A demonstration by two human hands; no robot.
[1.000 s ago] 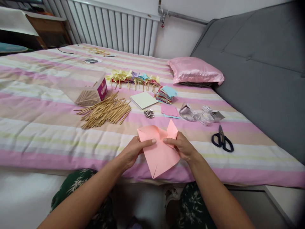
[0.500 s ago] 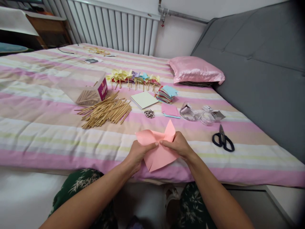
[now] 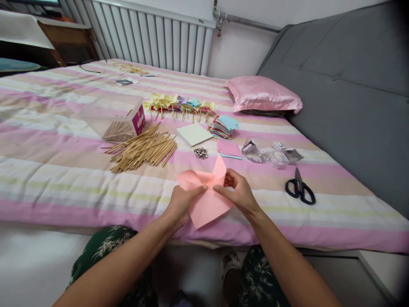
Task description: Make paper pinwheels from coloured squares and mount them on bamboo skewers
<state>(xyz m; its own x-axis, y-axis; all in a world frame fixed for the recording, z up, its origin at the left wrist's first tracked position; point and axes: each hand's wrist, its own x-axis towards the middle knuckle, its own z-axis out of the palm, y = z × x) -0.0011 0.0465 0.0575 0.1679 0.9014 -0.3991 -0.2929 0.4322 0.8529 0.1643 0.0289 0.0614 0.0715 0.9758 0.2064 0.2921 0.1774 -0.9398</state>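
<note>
A pink paper sheet (image 3: 209,209) is held above the front edge of the bed, two of its upper corners curled in toward the middle. My left hand (image 3: 182,202) grips its left side, with the thumb pressed near the centre. On the right side, my right hand (image 3: 238,192) pinches the paper, thumb close to the centre and the other fingers curled behind. Beyond the paper lie a small heap of metal fasteners (image 3: 201,153), a pink paper square (image 3: 229,148) and a pale paper stack (image 3: 194,134).
Wooden sticks (image 3: 142,149) lie in a pile beside a clear plastic box (image 3: 111,111). Finished paper pinwheels (image 3: 179,103) rest farther back, near stacked coloured paper (image 3: 223,127). Tape rolls (image 3: 277,157) and black-handled scissors (image 3: 299,187) are on the right. A pink pillow (image 3: 265,94) sits behind.
Both hands and the pink paper have shifted slightly left. My right fingers have come up behind the paper's right corner, and the upright corner has moved left and up.
</note>
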